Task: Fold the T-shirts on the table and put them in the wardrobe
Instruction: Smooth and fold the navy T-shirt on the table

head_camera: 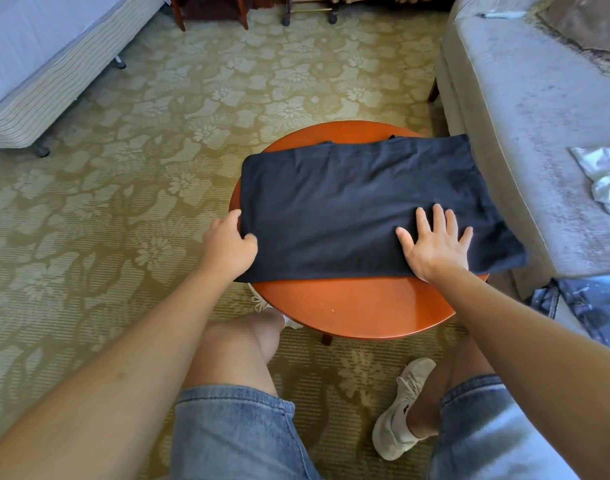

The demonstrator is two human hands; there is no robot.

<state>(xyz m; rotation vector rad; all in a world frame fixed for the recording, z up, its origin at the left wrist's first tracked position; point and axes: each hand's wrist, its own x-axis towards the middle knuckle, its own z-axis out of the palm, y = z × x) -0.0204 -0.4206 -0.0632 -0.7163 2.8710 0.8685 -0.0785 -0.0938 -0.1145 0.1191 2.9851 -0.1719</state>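
A dark navy T-shirt (pixel 359 199) lies folded into a wide rectangle across a small round orange-brown table (pixel 359 306), overhanging the table's left and right edges. My left hand (pixel 229 242) grips the shirt's left edge, thumb on top and fingers curled under the cloth. My right hand (pixel 435 242) lies flat on the near right part of the shirt, fingers spread and straight, pressing it down. No wardrobe is in view.
A grey sofa (pixel 525 109) stands close on the right with a white cloth (pixel 605 181) and a patterned blue garment (pixel 594 306) on it. A bed (pixel 43 71) is at far left. Patterned carpet lies between. My knees and white shoes sit under the table's near edge.
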